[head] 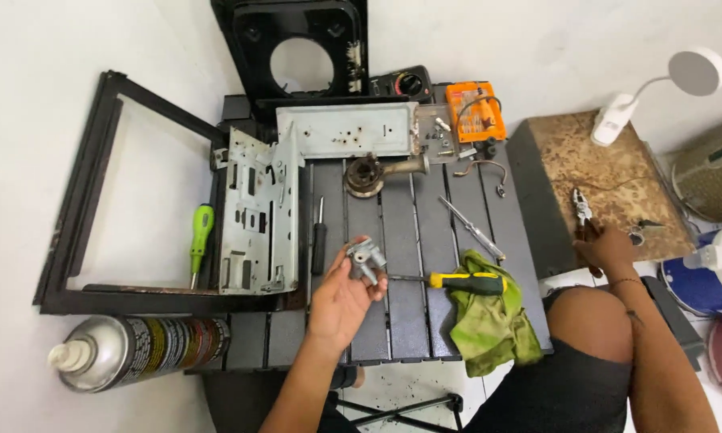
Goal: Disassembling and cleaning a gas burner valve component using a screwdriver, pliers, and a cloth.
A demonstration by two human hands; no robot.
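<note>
Dark slatted worktop (401, 232) on white floor, parts spread across. Left hand (341, 301) up over worktop centre, grip closed on small grey valve (365, 261). Right hand (605, 248) on brown board (609, 184) to the right, grip around pliers (581, 210). Screwdriver (461, 281) beside green rag (493, 317).

**Even, bright light; soft edges**

You are working under bright, diffuse light with no clear single source; the white floor (24, 160) reads almost blown out. The desk lamp (681, 80) shows no visible glow. Shadows are faint and short under the metal bracket (257, 212). The spray can (137, 349) catches a dull sheen. You get wide-angle bending at the corners, and overall detail is slightly soft, smeared by compression.
</note>
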